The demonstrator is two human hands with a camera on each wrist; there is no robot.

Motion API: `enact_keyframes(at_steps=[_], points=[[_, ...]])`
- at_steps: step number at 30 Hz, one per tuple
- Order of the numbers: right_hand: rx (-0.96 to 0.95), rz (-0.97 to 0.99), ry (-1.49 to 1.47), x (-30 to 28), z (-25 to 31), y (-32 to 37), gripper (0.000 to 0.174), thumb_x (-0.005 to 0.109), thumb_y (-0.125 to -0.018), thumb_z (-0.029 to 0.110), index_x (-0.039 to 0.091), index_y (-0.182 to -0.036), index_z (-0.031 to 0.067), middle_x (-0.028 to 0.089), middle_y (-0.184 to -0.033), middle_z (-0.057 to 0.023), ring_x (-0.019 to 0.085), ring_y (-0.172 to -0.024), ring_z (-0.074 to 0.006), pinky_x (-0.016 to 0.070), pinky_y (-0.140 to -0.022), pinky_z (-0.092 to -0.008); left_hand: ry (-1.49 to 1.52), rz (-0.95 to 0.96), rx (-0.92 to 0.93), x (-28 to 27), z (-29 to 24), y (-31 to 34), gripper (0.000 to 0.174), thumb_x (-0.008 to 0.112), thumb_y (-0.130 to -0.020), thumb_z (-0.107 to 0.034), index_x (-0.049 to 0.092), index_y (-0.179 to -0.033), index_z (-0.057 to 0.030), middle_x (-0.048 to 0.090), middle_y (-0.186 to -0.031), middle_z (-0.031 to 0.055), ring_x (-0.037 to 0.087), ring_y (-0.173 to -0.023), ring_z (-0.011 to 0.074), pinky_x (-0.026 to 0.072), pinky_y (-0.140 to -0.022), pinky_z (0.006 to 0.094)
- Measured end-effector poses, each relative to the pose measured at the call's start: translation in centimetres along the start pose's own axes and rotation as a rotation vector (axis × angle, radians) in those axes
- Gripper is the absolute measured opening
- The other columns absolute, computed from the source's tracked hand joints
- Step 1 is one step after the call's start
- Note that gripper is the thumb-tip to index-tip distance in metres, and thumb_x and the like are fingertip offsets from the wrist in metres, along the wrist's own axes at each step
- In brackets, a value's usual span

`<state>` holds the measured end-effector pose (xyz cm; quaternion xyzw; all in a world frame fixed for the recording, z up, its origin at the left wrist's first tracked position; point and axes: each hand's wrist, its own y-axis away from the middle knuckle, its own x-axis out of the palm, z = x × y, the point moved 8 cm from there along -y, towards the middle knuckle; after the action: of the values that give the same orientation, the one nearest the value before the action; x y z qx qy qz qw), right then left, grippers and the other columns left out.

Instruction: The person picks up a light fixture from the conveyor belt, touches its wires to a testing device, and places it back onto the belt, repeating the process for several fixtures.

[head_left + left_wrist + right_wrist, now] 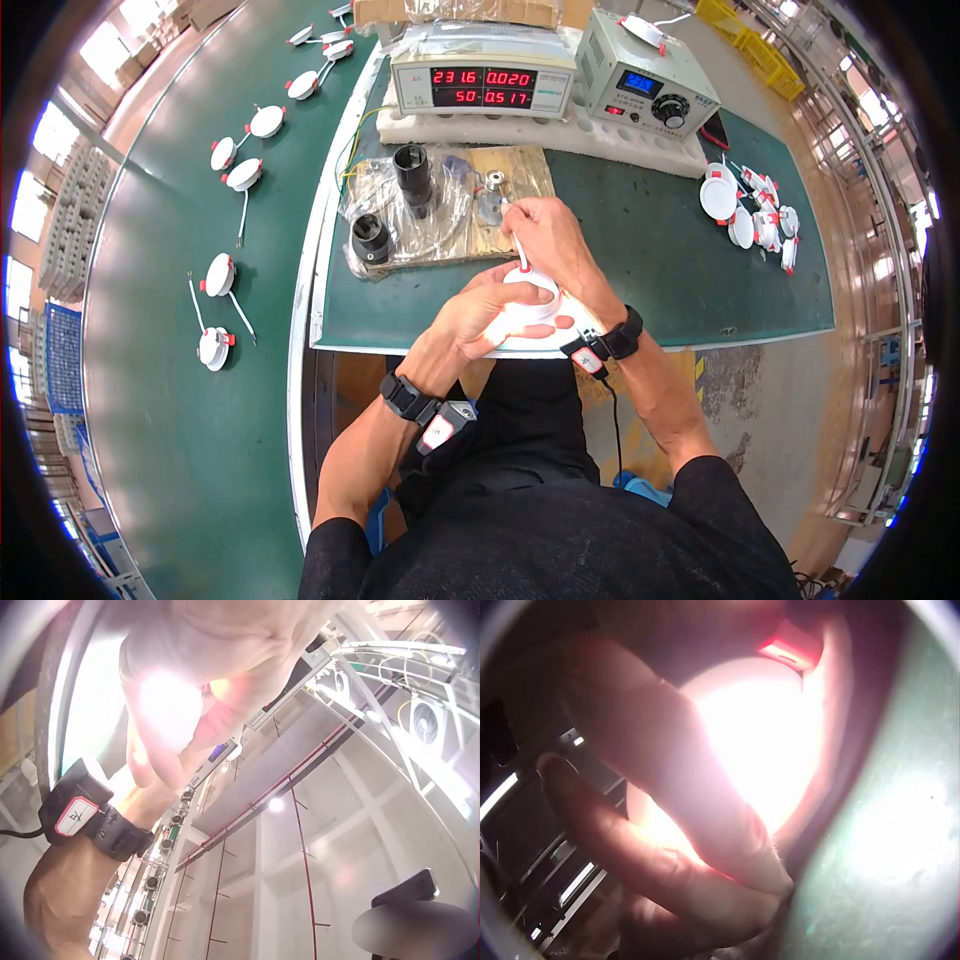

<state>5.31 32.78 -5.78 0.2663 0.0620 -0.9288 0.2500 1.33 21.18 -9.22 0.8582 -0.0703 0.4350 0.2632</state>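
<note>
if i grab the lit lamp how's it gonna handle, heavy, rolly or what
The lamp is probably light: the left hand alone grips it. It may roll if set on edge, given its round outline, though the red clip could catch. Pulling it away would likely tug on the cord, which runs up to the right hand.

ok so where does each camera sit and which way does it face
Head: on the head, facing forward and down; left hand, right hand and forearms show.
Left wrist: strapped there, facing up to the ceiling; left hand, right forearm show.
Right wrist: strapped there, facing the lit lamp; close-up fingers show.
Head and right wrist share the lamp.
</note>
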Motion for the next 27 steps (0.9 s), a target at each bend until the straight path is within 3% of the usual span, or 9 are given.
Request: enact_keyframes(at_steps=[4,6,7,18,27], points=[[-0.01,-0.021,-0.02,-0.09,-0.01,0.07,0.036,0.056,-0.095,0.025,0.067,-0.077,-0.0043,0.055,-0.056,-0.008,0.052,-0.052,-0.0148,0.0423,-0.052,-0.0349,-0.038,-0.002,0.017,-0.12,-0.04,-0.02,0.042,0.065,-0.089,0.004,0.051,-0.128,0.0018,0.065,-0.12,0.0187,0.072,-0.102,0.04,0.0662,-0.072,0.0329],[-0.017,-0.003,-0.027,0.12,-0.39,-0.1,0.035,0.056,-0.094,0.024,0.066,-0.077,-0.0051,0.056,-0.056,-0.0086,0.053,-0.051,-0.015,0.0438,-0.052,-0.035,0.029,0.021,-0.001,0.09,0.15,0.1,0.042,0.066,-0.089,0.004,0.051,-0.128,0.0006,0.065,-0.121,0.0181,0.071,-0.106,0.0403,0.0651,-0.081,0.0365],[0.032,-0.004,-0.022,0.21,-0.74,-0.15,0.038,0.056,-0.094,0.03,0.07,-0.078,-0.0018,0.066,-0.067,-0.0201,0.065,-0.064,-0.038,0.05,-0.065,-0.0456,0.02,0.018,-0.002,0.2,0.16,0.15,0.042,0.067,-0.089,0.003,0.051,-0.128,0.0003,0.065,-0.121,0.0179,0.07,-0.106,0.0403,0.0646,-0.083,0.0371],[-0.021,-0.019,-0.001,-0.02,-0.35,-0.19,0.039,0.056,-0.093,0.029,0.069,-0.077,-0.0033,0.064,-0.066,-0.0214,0.065,-0.064,-0.0388,0.0502,-0.065,-0.0458,-0.014,0.068,0.03,0.58,-0.28,0.91,0.042,0.07,-0.091,-0.006,0.053,-0.129,-0.0009,0.065,-0.125,0.0161,0.068,-0.114,0.039,0.0591,-0.094,0.0378],[0.019,-0.022,-0.002,-0.05,-0.42,-0.09,0.038,0.057,-0.094,0.03,0.072,-0.079,-0.0019,0.066,-0.067,-0.0211,0.067,-0.065,-0.038,0.0507,-0.066,-0.0458,-0.027,0.028,0.013,0.07,0.0,0.43,0.04,0.07,-0.091,-0.003,0.056,-0.127,0.0008,0.067,-0.121,0.0169,0.071,-0.106,0.0377,0.0645,-0.079,0.0319]])
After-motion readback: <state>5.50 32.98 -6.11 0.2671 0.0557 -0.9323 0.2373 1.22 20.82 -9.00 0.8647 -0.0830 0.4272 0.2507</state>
